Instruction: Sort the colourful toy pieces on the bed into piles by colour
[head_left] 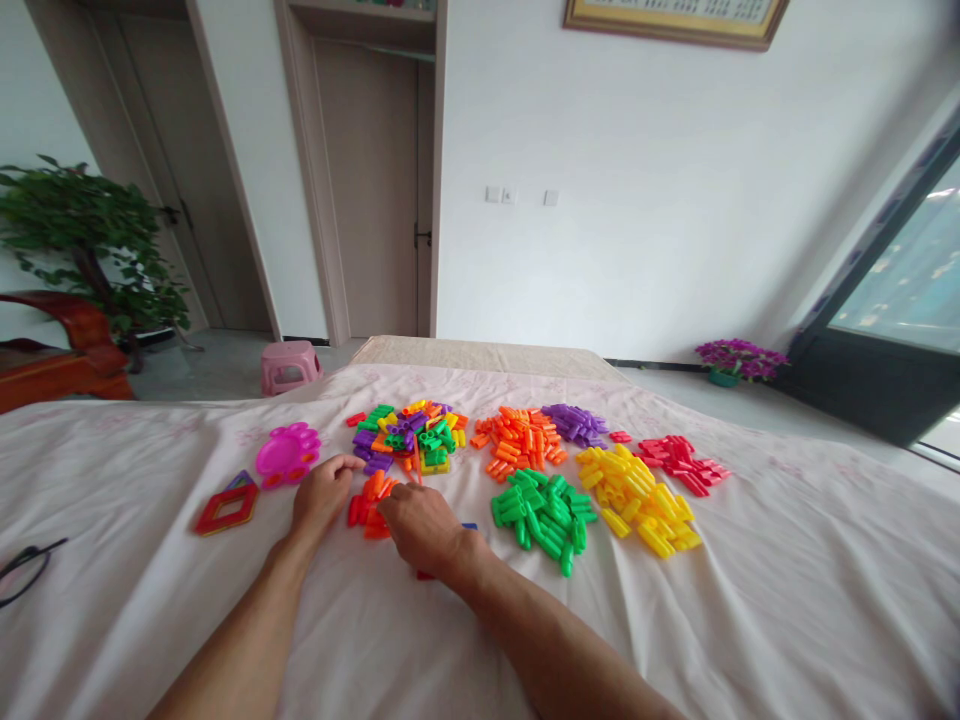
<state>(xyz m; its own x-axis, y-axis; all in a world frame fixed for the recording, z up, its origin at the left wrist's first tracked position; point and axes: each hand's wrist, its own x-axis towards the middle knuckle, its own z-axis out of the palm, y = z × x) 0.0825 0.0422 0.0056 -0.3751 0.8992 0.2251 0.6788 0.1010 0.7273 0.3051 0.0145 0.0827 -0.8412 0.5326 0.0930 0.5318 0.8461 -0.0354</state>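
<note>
Blocks [411, 430] lying heaped right of pink tray [289, 450]; left hand [324, 490] reaching beside tray, fingers narrow, hold unclear; right hand [421, 522] hiding own fingertips, cannot tell grip; tray holding blurred orange bits [282, 480].

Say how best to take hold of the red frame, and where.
Likely a pinch on the near bar of the red frame, coming from the person's side: it lies flat, its open middle leaves finger room, and a blue triangle sits at its far edge.
</note>
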